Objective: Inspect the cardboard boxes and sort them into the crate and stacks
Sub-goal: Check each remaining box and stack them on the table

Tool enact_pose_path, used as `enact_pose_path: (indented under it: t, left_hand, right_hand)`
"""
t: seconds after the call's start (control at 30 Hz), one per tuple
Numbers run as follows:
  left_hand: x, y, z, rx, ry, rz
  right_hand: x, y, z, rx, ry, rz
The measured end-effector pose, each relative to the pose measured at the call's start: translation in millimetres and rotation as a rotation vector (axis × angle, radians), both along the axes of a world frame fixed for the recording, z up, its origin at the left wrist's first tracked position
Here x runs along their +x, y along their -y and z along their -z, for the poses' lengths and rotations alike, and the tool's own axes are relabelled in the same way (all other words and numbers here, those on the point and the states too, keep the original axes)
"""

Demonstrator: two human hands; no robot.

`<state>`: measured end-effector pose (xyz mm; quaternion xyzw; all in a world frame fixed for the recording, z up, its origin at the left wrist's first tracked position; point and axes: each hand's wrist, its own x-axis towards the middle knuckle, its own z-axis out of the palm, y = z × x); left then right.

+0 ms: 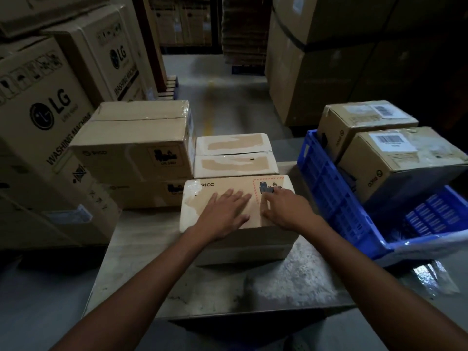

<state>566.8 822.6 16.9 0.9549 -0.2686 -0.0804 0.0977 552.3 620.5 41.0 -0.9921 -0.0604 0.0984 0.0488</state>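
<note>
A PICO cardboard box (202, 196) lies on the metal table (253, 287) in front of me. My left hand (225, 214) rests flat on its top with fingers spread. My right hand (286, 209) lies on the top beside it, fingers reaching toward the red-bordered label at the box's far right corner. Behind it stands a taped box (234, 154). To the left, two larger PICO boxes (134, 145) form a stack. On the right, a blue crate (334, 198) holds two labelled boxes, one far (362, 120) and one near (405, 158).
Big LG washing machine cartons (43, 117) line the left side. Tall cartons (329, 59) stand at the back right, with an aisle of concrete floor (215, 79) between them. Crumpled clear plastic (430, 274) hangs off the crate's near corner.
</note>
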Motion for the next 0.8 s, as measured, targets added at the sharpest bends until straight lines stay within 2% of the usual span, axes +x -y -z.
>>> enact_pose_path:
  t: [0.07, 0.17, 0.27, 0.37, 0.53, 0.63, 0.8]
  left_hand:
    - [8.2, -5.4, -3.4, -0.015, 0.012, -0.075]
    - [26.7, -23.5, -4.1, -0.070, 0.098, -0.374]
    - [32.6, -46.1, 6.7, -0.124, -0.021, -0.585]
    - [24.1, -53.4, 14.5, -0.221, -0.091, -0.633]
    - [5.3, -56.7, 15.4, -0.454, -0.073, -0.709]
    - [-14.6, -62.3, 15.6, -0.653, -0.120, -0.792]
    - [-47.4, -63.9, 9.0, -0.892, -0.241, -1.013]
  right_hand:
    - [9.4, 0.3, -11.4, 0.037, -0.007, 0.014]
    - [18.1, 1.8, -6.9, 0.076, 0.065, 0.041]
    - [8.8, 2.2, 24.8, 0.100, 0.074, 0.092]
    - [-1.8, 1.0, 38.5, 0.166, 0.187, 0.182]
    - [-9.0, 4.4, 43.8, 0.498, 0.187, 0.526]
    - [-30.7, 6.5, 44.7, 0.800, 0.237, 0.675]
    - [-70.2, 5.4, 59.7, 0.968, 0.351, 0.723]
